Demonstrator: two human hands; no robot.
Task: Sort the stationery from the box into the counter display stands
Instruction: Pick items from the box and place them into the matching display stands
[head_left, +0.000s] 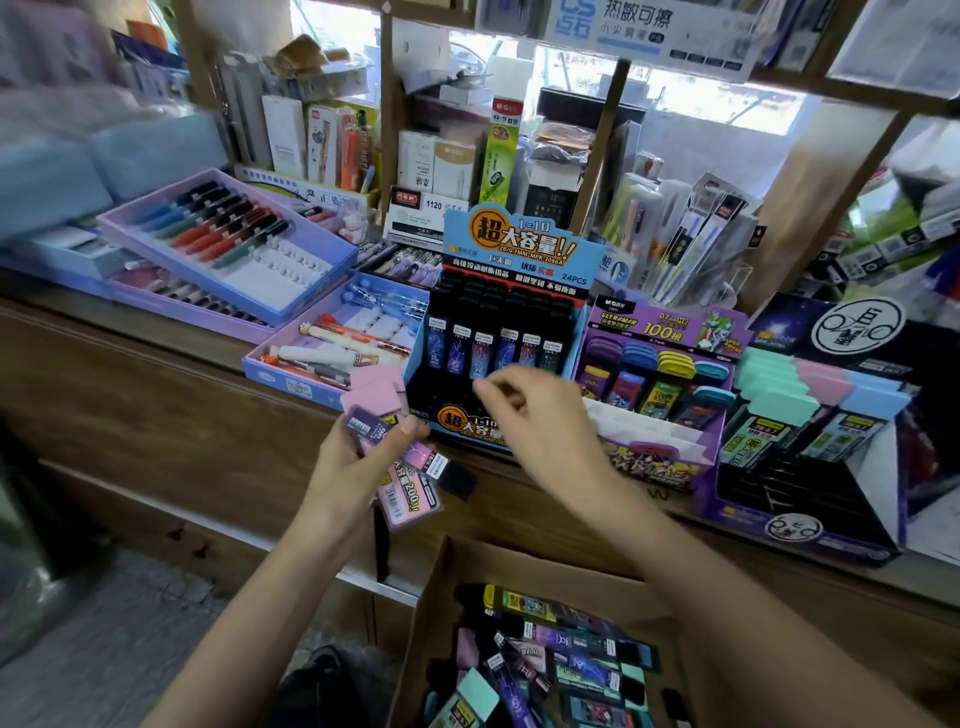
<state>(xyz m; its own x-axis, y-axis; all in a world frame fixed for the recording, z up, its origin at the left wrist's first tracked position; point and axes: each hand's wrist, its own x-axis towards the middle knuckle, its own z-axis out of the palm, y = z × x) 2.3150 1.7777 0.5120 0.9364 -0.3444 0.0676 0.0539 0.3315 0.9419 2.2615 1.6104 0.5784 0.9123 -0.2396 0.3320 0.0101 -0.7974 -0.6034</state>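
Your left hand (358, 457) grips a fanned bundle of lead refill cases (408, 493) with pink caps, thumb across the top one; one pink label reads "200". The bundle sits just in front of the near edge of the wooden counter (182, 374), left of the blue-and-black display stand (511, 249). The stand's header reads "超大容量!!", "1=10", "2B/0.7MM MPR-2086A", "24PCS"; a row of dark blue cases stands upright in its slots. Your right hand (535, 410) hovers at the stand's near front, fingers curled together and motion-blurred; you cannot tell whether it pinches anything. Right of it, touching, is the purple stand (670, 325) marked "M&G", "ULTRAMAN", "0.7 HB", "100根". Farther right is a dark stand (810, 519) with teal, pink and blue capped cases labelled "2B 0.7". The cardboard box (441, 597) lies nearest, below the counter, with mixed loose cases (561, 654) piled inside. Far left on the counter, a purple pen tray (223, 244) is tilted. Behind the stand is a green "G-5" box (501, 156); the overhead sign (654, 26) reads "热敏可擦".
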